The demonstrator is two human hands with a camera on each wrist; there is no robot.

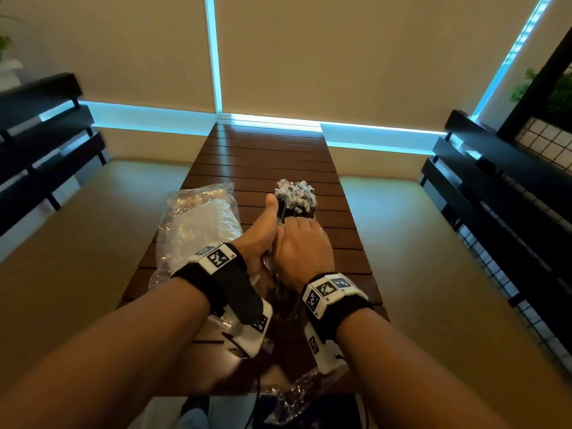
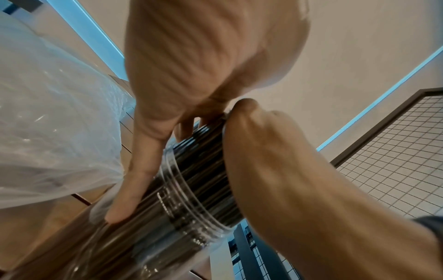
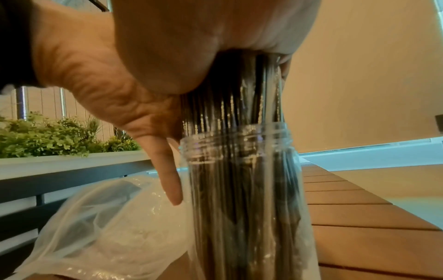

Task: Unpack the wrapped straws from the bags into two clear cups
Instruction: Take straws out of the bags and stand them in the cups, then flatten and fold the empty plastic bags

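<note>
Straws (image 1: 295, 201), dark, clear-wrapped, stand bundled in a clear cup (image 3: 244, 189) on the slatted wooden tabletop (image 1: 266, 156). Right hand (image 1: 301, 250) wraps its fingers round the bundle above the rim; left hand (image 1: 261, 233) grips beside it, one finger lying down the cup wall. Step in hand: seating this bundle. Next, likely: let go, turn to the full bag (image 1: 198, 224) left of the cup. Beige blinds, blue-lit window edges behind.
</note>
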